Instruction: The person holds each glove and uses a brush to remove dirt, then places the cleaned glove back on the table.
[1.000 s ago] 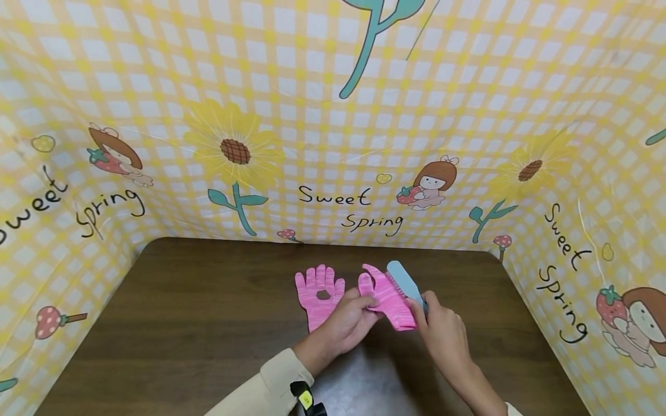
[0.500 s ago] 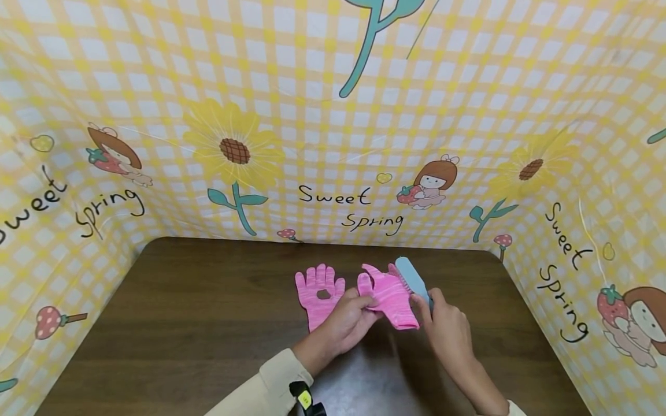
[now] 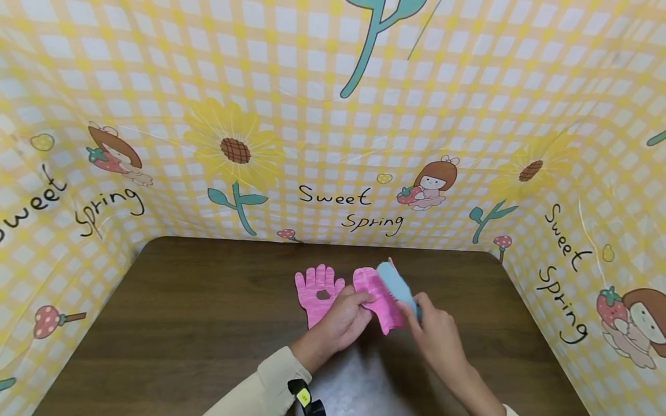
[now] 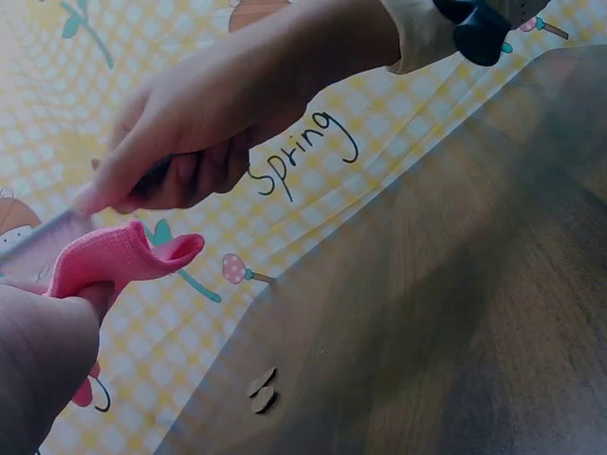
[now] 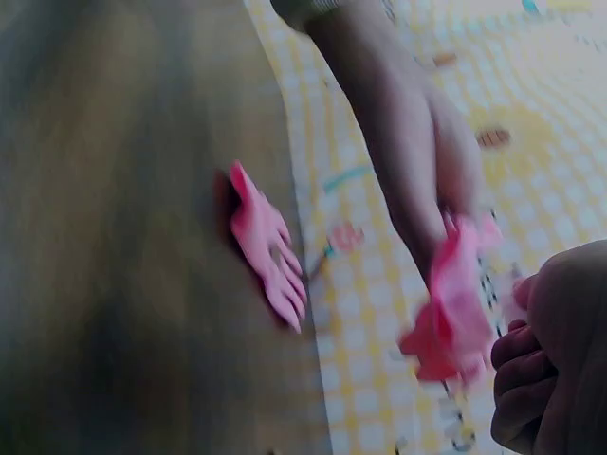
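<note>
My left hand (image 3: 340, 320) pinches a pink knit glove (image 3: 381, 299) above the table, thumb on top. In my right hand (image 3: 439, 335) is a light-blue brush (image 3: 397, 283), gripped by its handle. The brush's bristle side lies against the right part of the glove. In the right wrist view the held glove (image 5: 460, 294) hangs crumpled from the left hand, and the brush cannot be made out. A second pink glove (image 3: 314, 297) lies flat left of the hands, fingers pointing away. It bears a dark brown spot; whether that is a hole cannot be told.
A dark wooden table (image 3: 208, 323) lies below the hands. Yellow-checked printed cloth (image 3: 333, 144) walls in its back and sides. Small flat brown pieces (image 4: 263, 391) rest on the tabletop in the left wrist view.
The brush first shifted right, then came back left across the glove. The held glove has turned and folded, its cuff drawn leftward. The flat glove has stayed put.
</note>
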Demonstrator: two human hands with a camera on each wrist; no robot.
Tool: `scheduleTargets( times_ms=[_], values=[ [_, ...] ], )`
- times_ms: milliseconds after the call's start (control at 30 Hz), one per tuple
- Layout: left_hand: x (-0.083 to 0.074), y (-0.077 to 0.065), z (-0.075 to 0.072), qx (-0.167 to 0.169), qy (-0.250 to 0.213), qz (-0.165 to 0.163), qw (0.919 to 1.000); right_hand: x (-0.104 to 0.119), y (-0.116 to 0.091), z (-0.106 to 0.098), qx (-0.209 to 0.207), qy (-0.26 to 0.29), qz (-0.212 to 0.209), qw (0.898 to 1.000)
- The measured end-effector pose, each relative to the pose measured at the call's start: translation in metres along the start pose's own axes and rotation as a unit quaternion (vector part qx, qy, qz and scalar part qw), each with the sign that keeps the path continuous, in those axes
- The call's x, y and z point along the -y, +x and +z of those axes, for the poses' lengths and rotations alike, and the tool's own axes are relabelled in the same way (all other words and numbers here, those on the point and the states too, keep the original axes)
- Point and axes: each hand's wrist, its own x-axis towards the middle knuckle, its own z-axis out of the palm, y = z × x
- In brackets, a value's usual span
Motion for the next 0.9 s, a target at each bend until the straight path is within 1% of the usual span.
scheduleTargets(
  times_ms=[100,200,267,400,600,900],
  values=[
    [-0.001,-0.002,0.000,0.011,0.000,-0.002,0.9999,0.010,-0.005,0.006,0.009,-0.014,-0.030,0.999],
    [-0.001,-0.003,0.000,0.016,-0.008,-0.003,0.9998,0.012,-0.006,0.008,-0.005,-0.036,-0.036,0.999],
    [-0.001,-0.004,0.000,0.014,-0.015,-0.004,0.9998,0.011,-0.005,0.009,-0.016,-0.047,-0.036,0.998],
    [0.001,-0.003,-0.001,0.012,-0.025,-0.004,0.9996,0.007,-0.003,0.010,-0.021,-0.053,-0.035,0.998],
    [0.002,-0.001,0.001,0.024,-0.023,-0.004,0.9994,0.003,-0.002,0.009,-0.030,-0.066,-0.024,0.997],
    [0.005,-0.002,0.001,0.027,-0.035,-0.010,0.9990,-0.003,-0.001,0.005,-0.045,-0.076,-0.016,0.996]
  ],
)
